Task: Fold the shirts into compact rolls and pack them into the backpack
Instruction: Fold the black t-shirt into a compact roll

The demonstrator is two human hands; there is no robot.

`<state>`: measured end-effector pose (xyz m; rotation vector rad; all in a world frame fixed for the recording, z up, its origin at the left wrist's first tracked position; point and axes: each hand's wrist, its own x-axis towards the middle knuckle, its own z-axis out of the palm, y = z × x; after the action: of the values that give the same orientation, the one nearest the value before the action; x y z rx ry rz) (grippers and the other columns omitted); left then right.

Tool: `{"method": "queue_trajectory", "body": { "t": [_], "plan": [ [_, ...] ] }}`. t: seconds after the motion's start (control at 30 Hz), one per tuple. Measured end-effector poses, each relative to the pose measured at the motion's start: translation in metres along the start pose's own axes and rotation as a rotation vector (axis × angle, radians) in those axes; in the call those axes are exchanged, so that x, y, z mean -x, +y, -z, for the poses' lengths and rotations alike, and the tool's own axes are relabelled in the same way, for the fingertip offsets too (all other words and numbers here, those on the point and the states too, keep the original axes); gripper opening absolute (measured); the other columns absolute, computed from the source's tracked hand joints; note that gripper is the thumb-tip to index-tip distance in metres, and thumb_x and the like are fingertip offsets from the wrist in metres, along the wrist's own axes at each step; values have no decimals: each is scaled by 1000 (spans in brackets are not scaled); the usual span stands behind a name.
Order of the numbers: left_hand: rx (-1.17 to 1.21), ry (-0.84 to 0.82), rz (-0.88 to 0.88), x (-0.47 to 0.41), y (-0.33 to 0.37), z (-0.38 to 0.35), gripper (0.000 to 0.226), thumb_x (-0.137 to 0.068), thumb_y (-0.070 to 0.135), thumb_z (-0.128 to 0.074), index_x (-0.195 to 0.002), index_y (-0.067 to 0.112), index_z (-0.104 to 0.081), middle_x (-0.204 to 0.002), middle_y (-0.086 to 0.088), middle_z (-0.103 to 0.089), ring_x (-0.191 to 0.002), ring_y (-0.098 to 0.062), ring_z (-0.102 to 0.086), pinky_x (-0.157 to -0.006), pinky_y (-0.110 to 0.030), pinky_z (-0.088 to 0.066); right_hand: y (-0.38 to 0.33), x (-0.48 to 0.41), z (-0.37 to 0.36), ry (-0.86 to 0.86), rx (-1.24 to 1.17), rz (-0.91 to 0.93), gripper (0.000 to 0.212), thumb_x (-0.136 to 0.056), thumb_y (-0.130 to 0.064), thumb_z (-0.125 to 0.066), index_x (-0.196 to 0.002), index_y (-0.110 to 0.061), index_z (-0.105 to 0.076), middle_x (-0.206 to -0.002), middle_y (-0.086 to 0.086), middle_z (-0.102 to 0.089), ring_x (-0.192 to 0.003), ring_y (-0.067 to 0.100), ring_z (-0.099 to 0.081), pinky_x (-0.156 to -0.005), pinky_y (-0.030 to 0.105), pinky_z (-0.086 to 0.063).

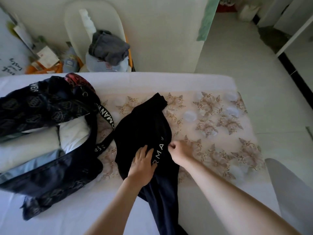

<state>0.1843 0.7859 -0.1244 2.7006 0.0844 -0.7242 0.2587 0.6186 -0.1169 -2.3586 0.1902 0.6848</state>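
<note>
A black shirt point(145, 122) with white letters lies bunched on the bed, its lower part trailing off toward me. My left hand point(143, 164) rests flat on its near part with fingers spread. My right hand point(178, 150) pinches the shirt's right edge beside the letters. To the left lies the dark patterned backpack point(50, 106), open, with white rolled cloth point(74, 133) inside and a lettered strap point(105, 114) reaching toward the shirt.
The bed point(220, 85) carries a floral embroidered cover point(211, 119) under the shirt. Behind it stands a white chair point(94, 34) heaped with grey and blue clothes point(108, 46), with clutter on the floor at the left. A grey object point(284, 184) sits at the right edge.
</note>
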Motion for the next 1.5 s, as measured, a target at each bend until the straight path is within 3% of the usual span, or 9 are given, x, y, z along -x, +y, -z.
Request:
{"method": "queue_trajectory", "body": {
  "t": [0.2,0.43,0.57,0.67,0.9,1.07,1.17,1.27,1.5],
  "plan": [
    [76,282,-24,3,-5,-3,58,-96,50,-43,-147,22,-33,-151,1,-26,-140,-21,-24,-112,-40,-34,-16,2,42,285,-334,-42,21,-107,-32,-30,-108,-18,-46,-92,0,-59,-71,12,-52,-59,32,-42],
    [20,294,-45,6,4,-17,51,-89,53,-53,-131,27,-42,-133,3,-35,-127,-20,-33,-111,-37,-30,7,-29,123,833,462,256,54,-81,-12,-71,-127,-12,-42,-124,17,-49,-105,36,-53,-81,45,-44],
    [-24,205,-280,15,-7,-21,59,-66,71,-58,-113,36,-53,-123,11,-38,-121,-14,-30,-111,-37,-23,7,-9,79,532,568,509,41,-79,-9,-66,-118,-17,-55,-130,11,-46,-116,36,-53,-93,46,-46],
    [-19,182,-373,11,-27,-20,21,-78,39,-71,-95,31,-61,-110,9,-48,-108,-15,-42,-101,-39,-43,21,17,27,102,452,504,47,-93,-35,-60,-136,-24,-46,-150,5,-33,-127,28,-50,-99,40,-46],
    [-114,442,-50,-12,-84,52,23,-69,-1,-72,-82,18,-72,-103,-4,-52,-97,-31,-47,-82,-36,-45,62,28,12,-101,428,315,78,-96,-52,-52,-158,-28,-9,-167,2,7,-151,25,-17,-119,37,-30],
    [-33,487,-204,-3,-61,53,30,-65,2,-65,-85,23,-66,-97,3,-55,-92,-24,-53,-80,-40,-49,69,48,4,43,585,571,76,-78,-47,-58,-147,-27,-34,-161,7,-18,-147,25,-23,-118,46,-28],
    [6,282,-292,20,-45,12,22,-75,43,-58,-94,31,-59,-104,11,-49,-100,-15,-48,-86,-37,-48,80,56,-10,-60,601,608,68,-76,-49,-58,-141,-34,-43,-161,3,-19,-147,22,-20,-121,44,-21],
    [-144,179,-270,39,-49,-22,55,-70,66,-48,-116,37,-55,-127,11,-42,-123,-17,-36,-103,-40,-37,82,46,-11,17,583,666,33,-80,-18,-67,-112,-28,-64,-138,-1,-51,-125,25,-53,-99,40,-48],
    [50,507,-231,5,-49,19,33,-82,19,-64,-115,25,-62,-119,5,-56,-114,-21,-50,-90,-44,-50,38,49,35,-374,713,206,21,-79,-36,-55,-84,-24,-71,-85,-7,-70,-82,20,-69,-74,27,-54]
  ]
}}
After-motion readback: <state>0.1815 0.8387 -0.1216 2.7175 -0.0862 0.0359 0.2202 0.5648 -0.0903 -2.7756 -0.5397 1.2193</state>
